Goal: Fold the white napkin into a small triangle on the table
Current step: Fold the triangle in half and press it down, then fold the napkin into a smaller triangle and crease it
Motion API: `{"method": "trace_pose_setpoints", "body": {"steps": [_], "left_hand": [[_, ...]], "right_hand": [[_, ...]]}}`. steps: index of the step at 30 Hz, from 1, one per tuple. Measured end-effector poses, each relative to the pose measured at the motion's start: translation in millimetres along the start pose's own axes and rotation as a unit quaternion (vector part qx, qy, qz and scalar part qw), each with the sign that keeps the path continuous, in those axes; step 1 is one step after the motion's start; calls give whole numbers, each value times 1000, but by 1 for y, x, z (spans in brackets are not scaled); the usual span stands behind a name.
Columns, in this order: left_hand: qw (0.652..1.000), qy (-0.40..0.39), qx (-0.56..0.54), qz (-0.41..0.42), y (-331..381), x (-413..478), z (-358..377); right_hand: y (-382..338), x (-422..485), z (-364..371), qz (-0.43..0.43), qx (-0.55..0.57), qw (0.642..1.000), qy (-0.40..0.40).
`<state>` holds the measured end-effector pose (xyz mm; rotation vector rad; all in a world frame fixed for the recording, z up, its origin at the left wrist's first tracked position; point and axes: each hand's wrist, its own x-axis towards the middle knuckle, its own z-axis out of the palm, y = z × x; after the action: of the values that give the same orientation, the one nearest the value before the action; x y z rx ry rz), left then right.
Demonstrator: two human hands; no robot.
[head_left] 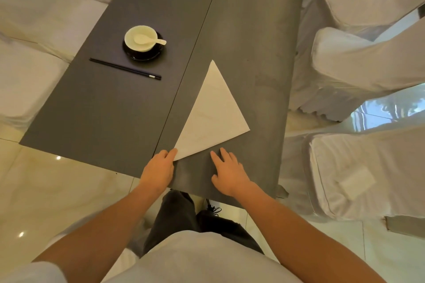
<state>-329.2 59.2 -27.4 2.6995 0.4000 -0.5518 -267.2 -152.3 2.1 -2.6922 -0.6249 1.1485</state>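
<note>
The white napkin [212,112] lies flat on the grey table [253,53] as a large triangle, one tip pointing away from me. My left hand [158,169] touches the napkin's near-left corner with its fingertips; whether it pinches the cloth I cannot tell. My right hand [228,172] rests flat on the table with straight fingers, just below the napkin's near edge and apart from it.
A white bowl with a spoon [141,38] sits on a black saucer at the far left, with black chopsticks [125,69] beside it. White-covered chairs [368,64] line the table's right side. The table's near edge [220,199] runs just below my hands.
</note>
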Motion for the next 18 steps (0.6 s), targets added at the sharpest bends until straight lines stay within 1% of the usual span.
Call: {"method": "trace_pose_setpoints", "body": {"steps": [3,6,9,12,15,18], "left_hand": [[999,3,36,20,-1,4,-5],[995,50,59,57,3,8,-14],[990,98,35,96,11,8,-27],[982,117,7,147,23,5,-38],[978,94,-36,182,32,0,-49],[977,61,-114,171,39,-8,-59]], "right_hand": [[-11,0,0,-22,1,1000,16],[-20,3,-5,-50,12,997,50],[-28,8,-14,-81,16,991,103],[-34,12,-20,-101,25,986,130],[-34,11,-19,-121,67,981,134],[-28,4,-13,-117,112,978,131]]}}
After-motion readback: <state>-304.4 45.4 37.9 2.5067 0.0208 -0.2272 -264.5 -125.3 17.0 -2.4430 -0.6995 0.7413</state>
